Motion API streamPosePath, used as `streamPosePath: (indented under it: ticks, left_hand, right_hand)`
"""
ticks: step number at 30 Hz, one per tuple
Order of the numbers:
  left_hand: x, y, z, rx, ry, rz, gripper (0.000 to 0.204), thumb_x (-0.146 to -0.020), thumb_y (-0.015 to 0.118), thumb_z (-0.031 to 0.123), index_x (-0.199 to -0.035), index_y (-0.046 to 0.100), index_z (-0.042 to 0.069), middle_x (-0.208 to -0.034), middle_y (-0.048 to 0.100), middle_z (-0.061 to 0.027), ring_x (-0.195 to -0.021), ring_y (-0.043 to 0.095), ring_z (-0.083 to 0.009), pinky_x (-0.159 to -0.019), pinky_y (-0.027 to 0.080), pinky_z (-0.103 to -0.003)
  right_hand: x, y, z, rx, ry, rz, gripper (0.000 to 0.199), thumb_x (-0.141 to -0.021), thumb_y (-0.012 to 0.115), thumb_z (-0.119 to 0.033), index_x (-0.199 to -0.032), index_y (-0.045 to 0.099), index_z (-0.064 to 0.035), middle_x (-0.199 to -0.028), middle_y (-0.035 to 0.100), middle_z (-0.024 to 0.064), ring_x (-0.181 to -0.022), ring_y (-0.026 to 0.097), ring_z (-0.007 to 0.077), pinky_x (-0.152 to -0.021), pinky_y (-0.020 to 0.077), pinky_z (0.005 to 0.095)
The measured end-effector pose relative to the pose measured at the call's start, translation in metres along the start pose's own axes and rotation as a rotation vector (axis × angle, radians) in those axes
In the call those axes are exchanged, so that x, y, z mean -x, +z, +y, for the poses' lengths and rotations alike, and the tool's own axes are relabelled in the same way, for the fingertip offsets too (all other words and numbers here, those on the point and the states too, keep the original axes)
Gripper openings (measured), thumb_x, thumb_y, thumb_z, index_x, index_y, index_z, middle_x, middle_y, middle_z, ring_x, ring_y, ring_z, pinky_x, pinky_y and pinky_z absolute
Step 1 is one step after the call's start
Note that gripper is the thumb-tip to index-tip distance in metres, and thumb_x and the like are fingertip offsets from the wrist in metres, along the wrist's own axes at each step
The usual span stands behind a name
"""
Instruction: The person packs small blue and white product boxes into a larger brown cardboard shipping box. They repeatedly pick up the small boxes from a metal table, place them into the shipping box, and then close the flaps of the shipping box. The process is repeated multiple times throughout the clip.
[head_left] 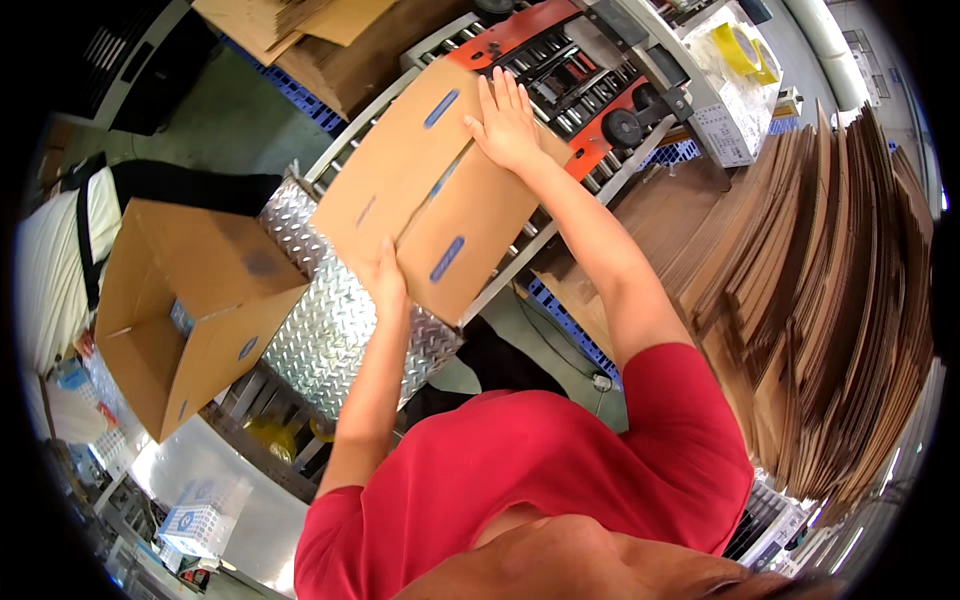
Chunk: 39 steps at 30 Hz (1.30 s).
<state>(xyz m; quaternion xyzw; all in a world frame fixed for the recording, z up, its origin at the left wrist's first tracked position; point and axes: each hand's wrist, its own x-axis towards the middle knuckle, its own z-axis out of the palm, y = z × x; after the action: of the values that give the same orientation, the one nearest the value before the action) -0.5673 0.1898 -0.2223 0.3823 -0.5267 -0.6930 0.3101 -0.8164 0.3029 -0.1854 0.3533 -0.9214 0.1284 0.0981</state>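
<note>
A brown cardboard box (400, 160) with blue printed marks lies in front of me, its top flaps meeting at a central seam. My right hand (508, 130) rests flat on the far right part of the top, fingers stretched out. At the near end my left hand (388, 285) holds the box, its thumb over the top edge and the other fingers mostly hidden. Beneath the box are a roller conveyor (500, 285) and a diamond-pattern metal plate (345, 320). An orange-red taping machine (580, 85) stands just beyond my right hand.
To the left, a person in a light top (60, 260) is by an open cardboard box (215, 340). Flattened cartons (800, 320) stand stacked on the right. More cardboard (330, 50) lies at the back. Yellow tape rolls (738, 48) sit on a white box at the far right.
</note>
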Motion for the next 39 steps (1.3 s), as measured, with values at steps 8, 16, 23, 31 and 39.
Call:
streamPosePath:
  ticks: [8,16,23,31,39]
  left_hand:
    - [-0.058,0.207,-0.026,-0.267,0.270,-0.051,0.092,-0.078,0.064,0.006,-0.142,-0.001,-0.006,-0.146,0.010,-0.0286,-0.138,0.014,-0.0366,-0.112,0.013,-0.041]
    - [-0.052,0.140,-0.058,-0.443,0.145,-0.707,0.053,-0.096,0.041,0.027,-0.139,0.030,-0.002,-0.140,0.036,-0.0228,-0.132,0.032,-0.0316,-0.109,0.024,-0.035]
    - [0.099,-0.297,-0.233,-1.327,-0.286,-1.242,0.050,-0.086,0.050,0.041,-0.104,0.061,-0.004,-0.106,0.059,-0.0290,-0.105,0.055,-0.0418,-0.091,0.042,-0.047]
    - [0.111,-0.421,-0.112,-1.320,-0.314,-0.911,0.049,-0.083,0.056,0.038,-0.114,0.059,0.000,-0.103,0.063,-0.0237,-0.093,0.062,-0.0352,-0.083,0.047,-0.042]
    - [0.109,-0.357,-0.041,-0.846,0.018,-0.899,0.040,-0.087,0.057,0.022,-0.121,0.053,0.001,-0.096,0.065,-0.0170,-0.084,0.063,-0.0250,-0.075,0.049,-0.034]
  right_hand:
    - [0.001,-0.021,0.061,0.094,-0.163,-0.088,0.062,-0.091,0.044,-0.037,-0.140,0.030,-0.0028,-0.147,0.027,0.0185,-0.137,0.024,0.0304,-0.112,0.0167,0.0427]
    - [0.116,-0.078,-0.037,-0.468,-0.033,0.240,0.050,-0.080,0.063,-0.015,-0.126,0.048,0.0003,-0.133,0.045,0.0203,-0.125,0.041,0.0340,-0.104,0.0332,0.0427]
    - [0.228,-0.385,-0.024,0.612,-0.203,0.612,0.018,-0.082,0.064,-0.011,-0.099,0.066,-0.0080,-0.103,0.064,0.0105,-0.096,0.060,0.0281,-0.085,0.0464,0.0411]
    - [0.209,-0.549,-0.078,1.193,0.070,0.608,0.049,-0.087,0.054,-0.049,-0.122,0.058,-0.0156,-0.128,0.054,0.0092,-0.116,0.053,0.0263,-0.094,0.0430,0.0382]
    - [0.254,-0.590,0.056,0.816,0.489,0.198,0.037,-0.088,0.050,-0.018,-0.125,0.046,-0.0186,-0.111,0.060,0.0175,-0.100,0.058,0.0347,-0.082,0.0464,0.0454]
